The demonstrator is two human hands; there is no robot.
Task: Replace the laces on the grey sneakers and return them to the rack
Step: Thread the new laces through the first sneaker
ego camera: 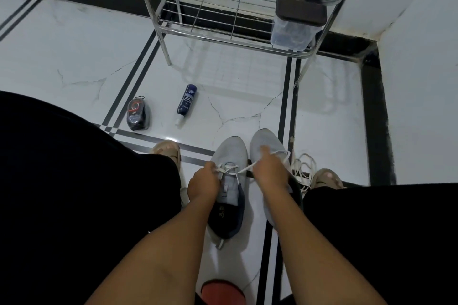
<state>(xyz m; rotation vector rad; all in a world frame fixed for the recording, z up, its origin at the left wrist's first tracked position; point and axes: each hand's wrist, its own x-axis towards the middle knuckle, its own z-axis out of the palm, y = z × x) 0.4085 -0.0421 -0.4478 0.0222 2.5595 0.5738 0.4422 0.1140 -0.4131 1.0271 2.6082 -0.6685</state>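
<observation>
Two grey sneakers stand side by side on the tiled floor between my knees, toes pointing away from me. On the left sneaker (229, 153) a white lace (231, 168) is threaded through the lowest eyelets. My left hand (203, 184) pinches one end of that lace at the shoe's left side. My right hand (269, 172) pulls the other end to the right, over the right sneaker (264, 143), which it partly hides. A loose pile of white laces (303, 168) lies on the floor just right of the shoes.
The metal wire rack (235, 7) stands ahead by the wall, a lidded plastic box (295, 22) on its lower shelf. A dark spray bottle (186, 103) and a shoe-polish sponge case (136, 114) lie on the floor ahead left. My sandalled feet flank the sneakers.
</observation>
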